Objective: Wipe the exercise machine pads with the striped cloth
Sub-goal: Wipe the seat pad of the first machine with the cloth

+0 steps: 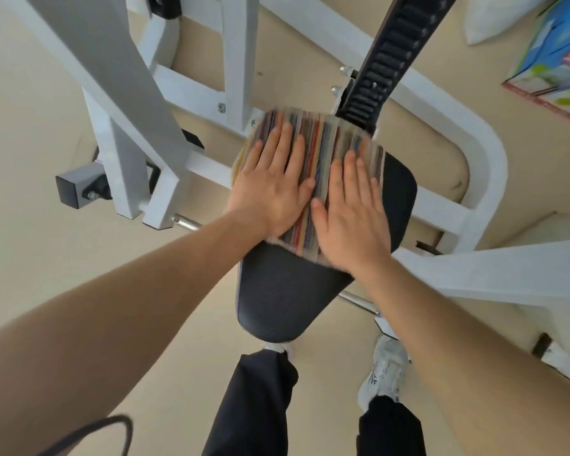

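Observation:
A black seat pad [287, 291] of a white exercise machine lies below me. The multicoloured striped cloth [323, 153] is spread flat over the pad's far half and looks blurred. My left hand [273, 182] presses flat on the cloth's left part, fingers spread. Beside it, my right hand [349, 209] lies flat on the cloth's right part, fingers extended. Neither hand grips the cloth; both palms rest on top of it. The near half and the right edge of the pad are uncovered.
White steel frame bars [139, 103] stand left of the pad and a curved white bar [487, 166] runs to the right. A black toothed rail [385, 57] rises behind the cloth. My legs and white shoes [384, 370] stand on beige floor. A colourful box [553, 60] sits top right.

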`<state>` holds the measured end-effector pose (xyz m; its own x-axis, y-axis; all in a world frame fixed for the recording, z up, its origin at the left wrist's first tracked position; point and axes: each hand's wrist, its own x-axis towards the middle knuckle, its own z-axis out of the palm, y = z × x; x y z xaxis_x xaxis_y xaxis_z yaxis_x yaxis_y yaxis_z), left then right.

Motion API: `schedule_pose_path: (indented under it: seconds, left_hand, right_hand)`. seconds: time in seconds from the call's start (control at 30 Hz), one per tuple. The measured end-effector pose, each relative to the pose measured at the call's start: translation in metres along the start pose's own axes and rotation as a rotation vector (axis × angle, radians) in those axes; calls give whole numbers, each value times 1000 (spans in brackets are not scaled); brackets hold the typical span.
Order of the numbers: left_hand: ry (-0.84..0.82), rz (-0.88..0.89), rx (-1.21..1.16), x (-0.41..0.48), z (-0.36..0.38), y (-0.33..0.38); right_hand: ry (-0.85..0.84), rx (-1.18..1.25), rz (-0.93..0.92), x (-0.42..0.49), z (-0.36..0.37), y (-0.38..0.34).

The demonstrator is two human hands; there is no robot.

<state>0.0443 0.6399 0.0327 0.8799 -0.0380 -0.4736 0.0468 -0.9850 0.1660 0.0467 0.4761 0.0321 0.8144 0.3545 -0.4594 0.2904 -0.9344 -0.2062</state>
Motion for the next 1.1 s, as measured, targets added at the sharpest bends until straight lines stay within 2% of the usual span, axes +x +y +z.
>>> schedule_pose_path:
  seconds: [0.1, 0.17, 0.27, 0.43, 0.6, 0.77, 0.93, 1.03, 1.1]
  left_hand:
    - [-57, -3, -3, -66, 9, 8]
    - [-73, -22, -5, -75, 12, 11]
    - [-32, -2, 9, -50, 12, 7]
    - [19, 71, 19, 19, 5, -2]
    - [84, 179, 16, 66, -9, -20]
    - [122, 102, -254, 68, -10, -34]
    - [114, -209, -614, 32, -6, -45]
    - [170, -363, -900, -5, 7, -46]
    - [215, -393, -1192, -37, 18, -34]
  right_hand:
    - [-53, -1, -62, -61, 7, -11]
    - [-74, -8, -81, -68, 7, -10]
    - [-45, -44, -99, -35, 4, -2]
    - [-9, 8, 3, 30, 2, 4]
    - [20, -22, 6, 79, -9, 1]
    - [27, -71, -74, 103, -17, -21]
    - [-15, -78, -235, 120, -19, -50]
    - [-16, -80, -373, 106, -17, -71]
    - [-45, -49, -408, 78, -10, -77]
